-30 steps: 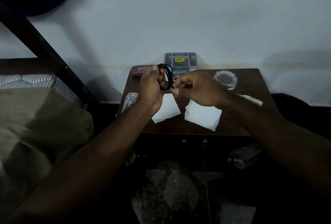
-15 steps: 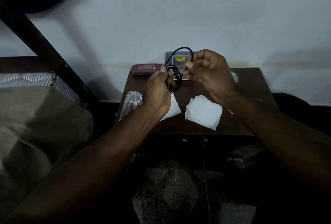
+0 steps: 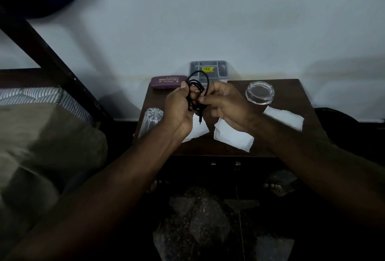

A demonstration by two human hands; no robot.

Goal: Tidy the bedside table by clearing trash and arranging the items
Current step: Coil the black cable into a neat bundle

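Observation:
A black cable (image 3: pixel 198 85) is coiled into loops above the dark wooden bedside table (image 3: pixel 291 94). My left hand (image 3: pixel 179 106) grips the coil from the left. My right hand (image 3: pixel 225 102) pinches a strand of the cable on the coil's right side. A short plug end hangs below the coil. On the table lie white tissues (image 3: pixel 233 137), another white tissue (image 3: pixel 285 117) at the right, and a crumpled clear plastic wrapper (image 3: pixel 151 119) at the left edge.
A maroon spectacle case (image 3: pixel 166 82) and a grey compartment box (image 3: pixel 208 69) stand at the table's back by the white wall. A clear glass ashtray (image 3: pixel 259 93) sits back right. A bed with striped mattress (image 3: pixel 31 96) lies to the left.
My right hand lifted a loop of cable up half a second ago and has now come back down to the coil, closer to my left hand. The glass ashtray is uncovered again.

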